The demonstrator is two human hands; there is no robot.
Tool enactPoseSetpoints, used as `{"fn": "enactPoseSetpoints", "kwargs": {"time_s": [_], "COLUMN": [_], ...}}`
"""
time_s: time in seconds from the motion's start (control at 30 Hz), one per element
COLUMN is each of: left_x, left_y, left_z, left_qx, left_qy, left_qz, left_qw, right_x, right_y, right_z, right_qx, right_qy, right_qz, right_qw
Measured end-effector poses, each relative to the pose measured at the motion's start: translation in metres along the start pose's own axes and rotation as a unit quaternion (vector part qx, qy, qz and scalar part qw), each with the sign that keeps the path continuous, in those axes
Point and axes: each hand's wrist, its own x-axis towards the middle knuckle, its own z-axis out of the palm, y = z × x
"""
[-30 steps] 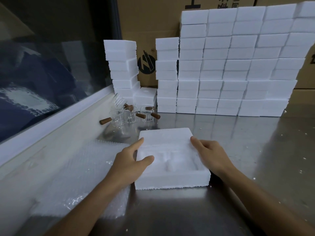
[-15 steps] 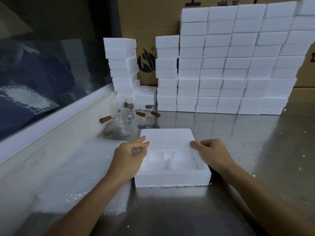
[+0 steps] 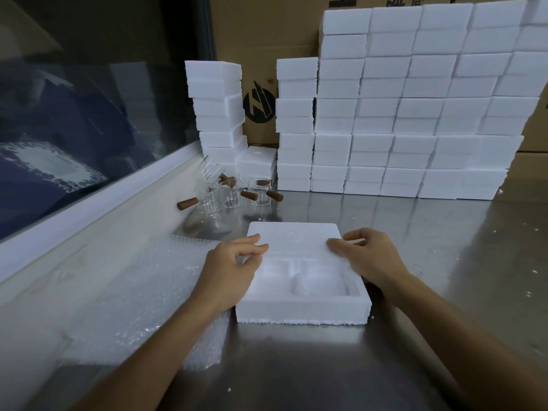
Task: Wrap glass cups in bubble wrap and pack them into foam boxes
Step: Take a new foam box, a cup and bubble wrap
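Foam box (image 3: 302, 301) sits low and centre on the steel worktop (image 3: 430, 241), and I judge I'm opening it: my left hand (image 3: 228, 271) and right hand (image 3: 367, 256) each have a grip pinching its lid (image 3: 296, 237). Next I'd lift the lid clear, then fetch a glass cup (image 3: 229, 194) from the cluster above and lay it on the bubble wrap (image 3: 133, 292) at left.

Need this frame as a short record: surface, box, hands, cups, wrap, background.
surface: steel table
box: open foam box, cavity holds no cup
left hand: fingers curled on the box's left rim
right hand: fingers curled on the box's right rim
cups: glass cups with brown handles, unwrapped, behind the box
wrap: bubble wrap, left of the box
background: stacked foam boxes
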Motion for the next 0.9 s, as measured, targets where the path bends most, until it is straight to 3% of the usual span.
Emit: {"fn": "enactPoseSetpoints", "kwargs": {"time_s": [0.17, 0.33, 0.47, 0.6, 0.9], "left_x": [0.000, -0.001, -0.002, -0.002, -0.004], "left_y": [0.000, 0.000, -0.001, -0.002, -0.004], "left_z": [0.001, 0.003, 0.005, 0.005, 0.006], "left_qx": [-0.010, -0.020, -0.025, -0.027, 0.006], "left_qy": [-0.004, 0.012, 0.022, 0.026, 0.044], "left_qz": [-0.005, -0.005, -0.001, 0.003, 0.019], "left_qw": [1.000, 1.000, 0.999, 0.999, 0.999], "right_x": [0.024, 0.056, 0.091, 0.128, 0.169], "right_y": [-0.017, -0.038, -0.057, -0.072, -0.074], "right_z": [0.009, 0.037, 0.072, 0.106, 0.153], "right_qx": [-0.115, -0.308, -0.300, -0.286, -0.361], "right_qy": [-0.011, 0.008, -0.039, -0.029, -0.037], "right_qz": [-0.050, -0.142, -0.163, -0.184, -0.135], "right_qw": [0.992, 0.941, 0.939, 0.940, 0.922]}}
